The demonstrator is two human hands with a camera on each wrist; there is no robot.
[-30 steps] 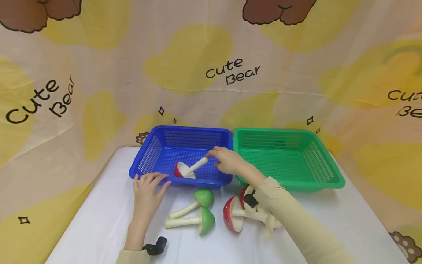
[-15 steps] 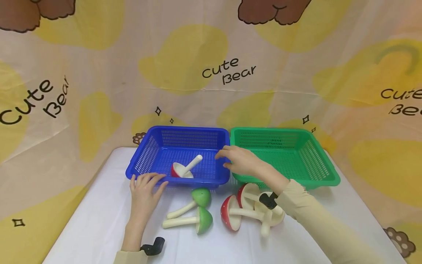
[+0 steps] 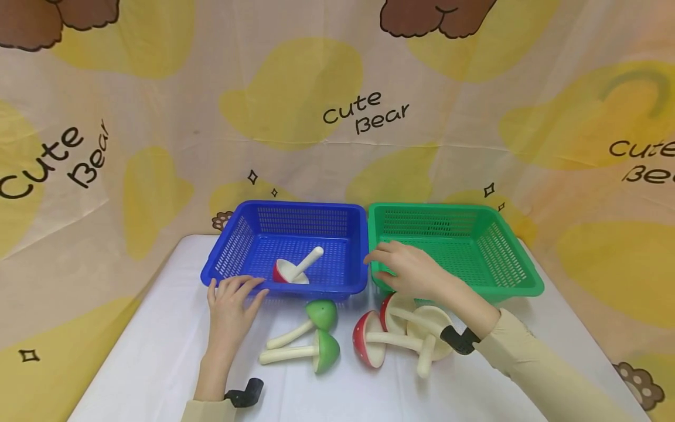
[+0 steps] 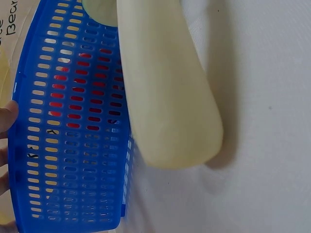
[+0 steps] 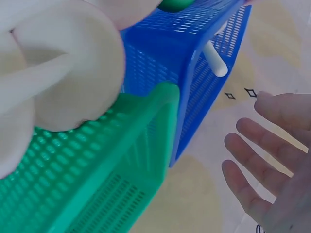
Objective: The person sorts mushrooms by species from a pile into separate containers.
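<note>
I see the red mushroom point(image 3: 290, 271) lying in the blue basket point(image 3: 352, 287) toward the worktop's far edge, cap down at the near side, stem slanting up and away to the right. My right hand point(image 3: 408, 269) hovers over the green basket's point(image 3: 519, 290) near left corner, fingers relaxed and straight, holding nothing. My left hand point(image 3: 232, 308) rests flat by the blue basket's near wall. I'd grip the next mushroom by its stem.

a staged tabletop play setup; cute-bear cartoon backdrop cloth point(image 3: 337, 117); white-covered table point(image 3: 158, 351); plastic sorting baskets point(image 3: 285, 246)
</note>
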